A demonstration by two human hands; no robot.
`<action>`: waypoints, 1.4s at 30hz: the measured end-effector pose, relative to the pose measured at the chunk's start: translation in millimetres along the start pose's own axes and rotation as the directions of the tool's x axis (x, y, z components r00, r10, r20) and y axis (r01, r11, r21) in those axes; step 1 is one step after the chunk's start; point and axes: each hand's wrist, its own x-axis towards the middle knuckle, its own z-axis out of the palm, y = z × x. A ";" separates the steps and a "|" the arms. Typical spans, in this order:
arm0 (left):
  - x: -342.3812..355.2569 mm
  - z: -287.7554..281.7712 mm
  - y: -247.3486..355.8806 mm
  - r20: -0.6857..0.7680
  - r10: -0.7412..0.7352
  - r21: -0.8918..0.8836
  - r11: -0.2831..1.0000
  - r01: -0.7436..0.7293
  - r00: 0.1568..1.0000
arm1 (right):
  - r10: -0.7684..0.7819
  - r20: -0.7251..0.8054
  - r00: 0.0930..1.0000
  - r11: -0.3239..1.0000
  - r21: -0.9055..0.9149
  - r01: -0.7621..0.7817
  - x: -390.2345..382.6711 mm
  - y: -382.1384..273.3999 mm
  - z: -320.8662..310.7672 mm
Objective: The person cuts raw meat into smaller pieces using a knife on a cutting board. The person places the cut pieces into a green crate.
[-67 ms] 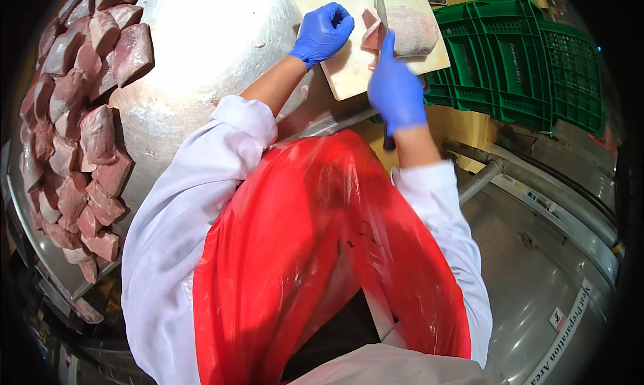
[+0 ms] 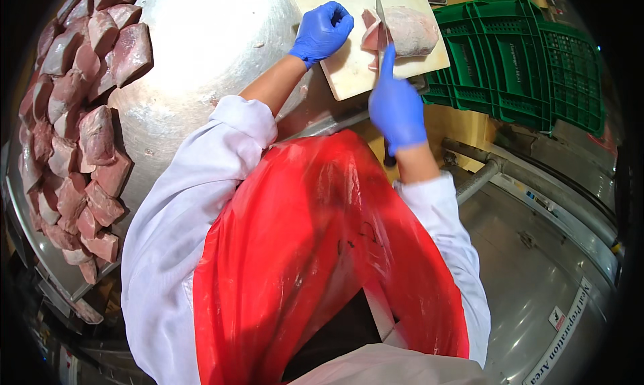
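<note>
My right hand (image 2: 397, 113), in a blue glove, is closed round a knife (image 2: 382, 22), its index finger stretched along the blade. The blade stands in a pale piece of raw meat (image 2: 412, 30), near its left end, where a pinkish slice (image 2: 370, 30) leans away. Under the meat lies a white cutting board (image 2: 349, 83). My left hand (image 2: 323, 32), also gloved in blue, is curled into a loose fist at the board's left side, apart from the meat. Nothing shows in its fingers.
Many cut raw meat pieces (image 2: 67, 93) are heaped at the left of the round-edged metal table (image 2: 168, 116). Green plastic crates (image 2: 496, 63) stand right of the board. Metal pipes (image 2: 479, 180) and a steel surface (image 2: 530, 251) are at the lower right.
My right hand has drawn back slightly toward me, and the knife blade has slid back with it through the meat. My left hand has stayed in place.
</note>
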 end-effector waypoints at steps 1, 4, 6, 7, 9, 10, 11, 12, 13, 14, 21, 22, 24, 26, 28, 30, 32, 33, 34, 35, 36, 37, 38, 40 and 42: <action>1.7 0.7 0.6 0.011 -0.002 0.012 1.000 0.001 1.000 | 0.016 0.053 0.998 1.000 -0.028 -0.014 -25.7 1.7 -3.3; 12.3 3.3 3.4 0.045 -0.078 0.074 0.994 0.075 0.996 | -0.004 0.142 0.990 0.998 0.060 -0.005 -82.8 25.2 -17.0; 25.6 11.0 11.5 0.058 -0.138 0.050 0.990 0.135 0.989 | -0.009 0.092 0.996 0.977 0.214 -0.011 -98.3 40.8 -27.3; 34.2 23.3 10.1 0.012 -0.120 0.108 0.987 0.118 0.993 | 0.003 0.030 1.000 0.951 0.308 -0.012 -101.7 45.5 -34.1; 41.7 26.5 45.3 0.152 -0.231 0.189 0.961 0.201 0.961 | 0.089 -0.019 0.996 0.894 0.443 -0.072 -99.0 48.9 -42.8; 48.3 31.0 37.8 0.191 -0.225 0.236 0.955 0.178 0.955 | 0.135 -0.017 0.991 0.874 0.473 -0.111 -84.6 46.0 -50.4; 59.1 27.3 31.5 0.205 -0.206 0.284 0.948 0.143 0.957 | 0.159 -0.020 0.987 0.856 0.500 -0.128 -65.7 44.0 -55.9; 66.2 31.9 26.2 0.248 -0.191 0.307 0.945 0.110 0.950 | 0.137 -0.100 0.986 0.875 0.479 -0.073 -51.6 49.9 -50.1; 73.6 34.7 18.0 0.278 -0.180 0.329 0.941 0.082 0.944 | 0.099 -0.180 0.979 0.888 0.461 -0.005 -32.1 60.7 -36.2; 80.0 37.2 12.4 0.306 -0.171 0.337 0.940 0.062 0.936 | 0.065 -0.258 0.964 0.898 0.436 0.056 -12.3 67.9 -27.0; 88.3 40.6 -7.6 0.363 -0.142 0.300 0.954 0.029 0.921 | 0.013 -0.360 0.933 0.979 0.195 0.062 121.9 46.9 -7.6; 87.6 38.6 -8.9 0.359 -0.142 0.294 0.955 0.032 0.923 | 0.032 -0.302 0.953 0.998 0.065 -0.012 130.1 32.3 -18.0; 85.9 35.4 -11.3 0.350 -0.138 0.284 0.958 0.035 0.926 | 0.050 -0.165 0.985 0.999 0.003 -0.050 135.0 17.4 -27.1; 83.3 35.0 -11.5 0.345 -0.129 0.277 0.960 0.030 0.930 | 0.016 0.001 1.000 0.987 0.157 -0.016 133.6 12.1 -29.4; 79.9 42.5 -9.7 0.362 -0.115 0.273 0.962 0.012 0.925 | 0.060 0.001 0.998 0.990 0.124 -0.060 119.4 15.6 -16.9; 79.8 33.5 -13.8 0.338 -0.115 0.307 0.952 0.006 0.934 | -0.006 -0.069 0.998 0.999 0.048 0.009 90.7 8.7 -5.6; 79.4 24.4 -19.3 0.325 -0.108 0.380 0.925 -0.025 0.940 | -0.128 -0.122 0.984 0.992 -0.036 0.125 38.5 9.8 0.0; 77.7 26.8 -20.1 0.333 -0.105 0.426 0.903 -0.051 0.937 | -0.166 -0.107 0.980 0.985 -0.056 0.161 11.4 18.4 -1.5; 78.9 27.3 -21.7 0.339 -0.085 0.499 0.860 -0.103 0.937 | -0.156 -0.052 0.986 0.987 -0.035 0.155 -12.3 24.6 -12.1; 80.5 28.2 -20.2 0.325 -0.109 0.510 0.856 -0.077 0.939 | -0.150 0.002 0.989 0.989 -0.012 0.150 -28.9 30.7 -22.5; 80.5 29.0 -14.7 0.311 -0.132 0.518 0.854 -0.052 0.941 | -0.079 0.007 0.997 0.991 0.105 0.077 -40.5 33.3 -34.9; 78.9 31.6 -8.4 0.300 -0.157 0.527 0.850 -0.027 0.941 | -0.005 0.021 1.000 0.975 0.221 0.000 -49.6 36.2 -47.0; 77.3 31.8 5.6 0.329 -0.134 0.525 0.849 -0.063 0.935 | 0.070 0.045 0.997 0.937 0.340 -0.081 -53.5 38.3 -54.3; 78.8 22.2 31.0 0.359 -0.087 0.531 0.838 -0.127 0.929 | 0.115 -0.017 0.993 0.871 0.482 -0.093 -30.7 38.4 -62.4; 84.7 28.3 23.1 0.414 -0.103 0.502 0.855 -0.132 0.904 | 0.154 -0.062 0.986 0.796 0.599 -0.087 3.0 42.4 -58.2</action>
